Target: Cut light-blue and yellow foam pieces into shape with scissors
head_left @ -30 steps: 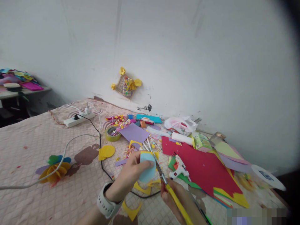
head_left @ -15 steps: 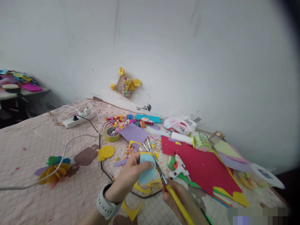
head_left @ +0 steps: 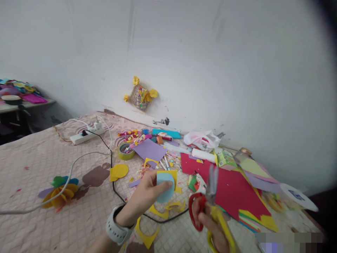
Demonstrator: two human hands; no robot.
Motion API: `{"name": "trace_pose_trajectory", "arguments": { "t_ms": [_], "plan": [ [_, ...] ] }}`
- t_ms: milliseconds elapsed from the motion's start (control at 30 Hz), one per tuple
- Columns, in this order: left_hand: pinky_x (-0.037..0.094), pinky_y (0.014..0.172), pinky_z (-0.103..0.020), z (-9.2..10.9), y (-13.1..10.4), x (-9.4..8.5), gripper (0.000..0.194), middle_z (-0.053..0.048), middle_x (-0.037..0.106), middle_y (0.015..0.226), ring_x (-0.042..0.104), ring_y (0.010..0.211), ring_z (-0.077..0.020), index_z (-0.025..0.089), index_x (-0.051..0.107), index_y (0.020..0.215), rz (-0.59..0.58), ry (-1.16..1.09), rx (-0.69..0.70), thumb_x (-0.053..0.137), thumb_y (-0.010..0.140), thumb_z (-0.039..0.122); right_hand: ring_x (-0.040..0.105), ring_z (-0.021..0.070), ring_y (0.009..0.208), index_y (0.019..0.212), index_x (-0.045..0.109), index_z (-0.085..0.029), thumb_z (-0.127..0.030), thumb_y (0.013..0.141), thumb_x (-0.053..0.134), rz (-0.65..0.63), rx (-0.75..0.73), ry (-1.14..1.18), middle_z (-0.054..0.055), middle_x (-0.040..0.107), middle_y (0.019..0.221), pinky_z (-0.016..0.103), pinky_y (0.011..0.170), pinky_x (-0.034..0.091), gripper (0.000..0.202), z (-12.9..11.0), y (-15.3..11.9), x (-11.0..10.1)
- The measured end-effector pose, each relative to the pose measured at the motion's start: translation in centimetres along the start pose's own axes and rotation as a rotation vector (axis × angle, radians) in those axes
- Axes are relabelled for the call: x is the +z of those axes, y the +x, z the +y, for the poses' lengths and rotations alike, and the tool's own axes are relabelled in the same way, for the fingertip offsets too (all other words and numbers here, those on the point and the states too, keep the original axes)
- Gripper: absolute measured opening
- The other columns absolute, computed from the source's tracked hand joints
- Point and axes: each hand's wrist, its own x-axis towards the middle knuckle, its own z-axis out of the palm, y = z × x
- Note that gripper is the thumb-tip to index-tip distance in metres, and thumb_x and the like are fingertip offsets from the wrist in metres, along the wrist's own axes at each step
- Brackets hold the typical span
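Note:
My left hand [head_left: 151,188], with a white watch on its wrist, pinches a light blue rounded piece of paper [head_left: 165,191] laid over a yellow sheet [head_left: 172,174]. The thumb presses on the blue piece, and yellow shows along its top and right edge. To the right, my right hand [head_left: 210,219] is wrapped round a pair of scissors [head_left: 212,184] with one red and one yellow handle. The blades point up, blurred, apart from the paper. Yellow offcuts [head_left: 147,237] with curved edges lie below on the table. Part of the glue gun [head_left: 201,182] is hidden behind the scissors.
A black cord [head_left: 113,186] runs across the table near my left hand. At the left lie a power strip [head_left: 88,135] and a multicoloured paper flower [head_left: 61,193]. Tape [head_left: 125,151], a purple sheet [head_left: 150,151] and a red sheet [head_left: 231,189] are beyond my hands.
The scissors have come away from the paper's right edge. My right hand has moved right and turned the blades upward. My left hand stays nearly still with the paper.

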Motion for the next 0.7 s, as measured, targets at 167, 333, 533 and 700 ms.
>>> {"name": "trace_pose_trajectory", "arguments": {
  "t_ms": [167, 333, 533, 700],
  "plan": [
    [0.039, 0.055, -0.021, 0.1, -0.3, 0.4, 0.012, 0.000, 0.057, 0.066, 0.048, 0.059, -0.0118, 0.013, 0.062, 0.072, -0.193, 0.241, 0.051, 0.060, 0.075, 0.025, 0.056, 0.0200, 0.079, 0.083, 0.044, -0.024, -0.026, 0.071, 0.066, 0.069, -0.111, -0.061, 0.003, 0.058, 0.090, 0.033, 0.072, 0.046, 0.025, -4.7, 4.4, 1.3],
    [0.037, 0.056, -0.020, 0.1, -0.3, 0.3, 0.013, 0.001, 0.055, 0.063, 0.046, 0.059, -0.0112, 0.014, 0.063, 0.070, -0.236, 0.378, 0.106, 0.057, 0.077, 0.024, 0.052, 0.0153, 0.063, 0.078, 0.049, -0.021, -0.019, 0.069, 0.060, -0.081, -0.070, -0.167, -0.003, 0.050, 0.070, 0.027, 0.059, 0.045, 0.014, -6.1, 5.9, 2.7],
    [0.039, 0.056, -0.020, -0.2, -0.1, -0.3, 0.012, 0.000, 0.058, 0.066, 0.050, 0.059, -0.0122, 0.015, 0.063, 0.073, -0.257, 0.375, 0.030, 0.058, 0.076, 0.024, 0.054, 0.0182, 0.075, 0.081, 0.053, -0.020, -0.022, 0.071, 0.062, -0.049, -0.034, -0.048, 0.000, 0.053, 0.078, 0.029, 0.067, 0.047, 0.014, -5.3, 5.3, 2.5],
    [0.038, 0.053, -0.020, 0.0, 0.1, -0.2, 0.018, 0.000, 0.055, 0.064, 0.045, 0.057, -0.0109, 0.014, 0.063, 0.070, -0.268, 0.297, 0.080, 0.059, 0.078, 0.030, 0.049, 0.0146, 0.066, 0.080, 0.049, -0.021, -0.023, 0.074, 0.061, -0.050, -0.043, -0.051, -0.003, 0.047, 0.072, 0.024, 0.058, 0.044, 0.013, -4.9, 5.5, 2.8]
  ]
}}
